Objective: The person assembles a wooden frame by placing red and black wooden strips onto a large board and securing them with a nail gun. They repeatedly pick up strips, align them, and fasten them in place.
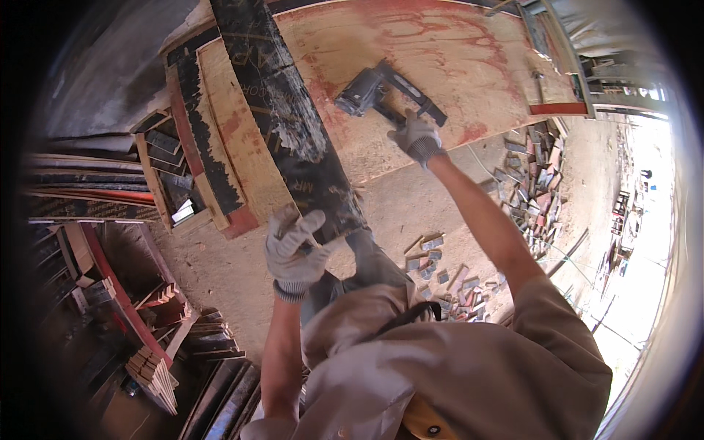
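Right hand point(419, 139): gloved, upper middle of the frame, touches the handle end of the nail gun with bent fingers; cannot tell how fully closed around it.
Nail gun point(374, 82): lies on or just over the bare plywood worktop point(469, 70), upper middle of the frame, head toward the left, magazine toward the right; cannot tell for sure about any lift.
Left hand point(297, 246): gloved, just below the frame's centre, loosely curled and partway open beside the near end of the black board; cannot tell about contact or anything inside the fingers.
Black film-faced board point(290, 110): runs slantwise from the top edge down to the centre, worn pale along part of the face, near end past the worktop's edge.
Pale plywood strip point(242, 136): sits along the black board's left side, upper left of the frame.
Step in hand: probably handling the nail gun with the board close by.
Next move: seems to call for a full grip on the handle, muzzle kept clear of the left hand.
Offcuts point(455, 284): lie scattered on the dusty floor point(392, 202), right of centre.
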Demonstrator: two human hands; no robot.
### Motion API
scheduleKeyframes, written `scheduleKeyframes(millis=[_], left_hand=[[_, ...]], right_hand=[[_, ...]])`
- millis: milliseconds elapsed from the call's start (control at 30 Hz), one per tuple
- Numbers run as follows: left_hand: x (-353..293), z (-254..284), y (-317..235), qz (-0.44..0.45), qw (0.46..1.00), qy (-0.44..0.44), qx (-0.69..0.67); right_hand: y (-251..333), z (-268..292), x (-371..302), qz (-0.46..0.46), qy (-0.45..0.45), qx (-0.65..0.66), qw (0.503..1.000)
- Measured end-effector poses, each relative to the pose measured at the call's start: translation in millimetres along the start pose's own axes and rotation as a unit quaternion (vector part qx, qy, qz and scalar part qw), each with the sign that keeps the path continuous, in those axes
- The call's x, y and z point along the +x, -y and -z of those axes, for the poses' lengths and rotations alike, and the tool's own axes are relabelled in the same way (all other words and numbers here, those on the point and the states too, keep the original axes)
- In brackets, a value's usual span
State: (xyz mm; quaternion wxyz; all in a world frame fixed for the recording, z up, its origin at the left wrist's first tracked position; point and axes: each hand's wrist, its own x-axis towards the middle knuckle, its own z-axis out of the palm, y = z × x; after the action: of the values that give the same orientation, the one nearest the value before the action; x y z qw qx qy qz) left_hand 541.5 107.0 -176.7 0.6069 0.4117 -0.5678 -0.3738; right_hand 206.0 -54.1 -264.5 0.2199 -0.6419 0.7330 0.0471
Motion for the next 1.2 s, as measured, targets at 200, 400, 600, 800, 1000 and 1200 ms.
scheduleKeyframes(millis=[200,400,600,800,1000,1200], left_hand=[[-0.2,7.2,-7.4,0.049,0.989,0.080,0.118],[1.9,4.9,-4.5,-0.040,0.991,0.051,0.121],[2.1,1.5,-2.4,-0.054,0.997,0.017,0.060],[3.7,5.6,-12.3,-0.071,0.982,0.026,0.174],[2.4,9.8,-10.2,-0.054,0.983,0.030,0.173],[-0.4,10.0,-5.5,-0.038,0.983,0.018,0.178]], right_hand=[[-8.4,-79.7,144.7,-0.052,0.056,0.030,0.997],[12.1,-38.1,91.1,-0.056,0.045,0.158,0.985],[28.4,105.1,-172.1,-0.099,0.204,0.430,0.874],[52.0,195.4,-325.1,-0.047,0.201,0.514,0.833],[77.0,178.1,-339.3,-0.048,0.301,0.486,0.819],[87.5,169.2,-333.2,-0.004,0.367,0.391,0.844]])
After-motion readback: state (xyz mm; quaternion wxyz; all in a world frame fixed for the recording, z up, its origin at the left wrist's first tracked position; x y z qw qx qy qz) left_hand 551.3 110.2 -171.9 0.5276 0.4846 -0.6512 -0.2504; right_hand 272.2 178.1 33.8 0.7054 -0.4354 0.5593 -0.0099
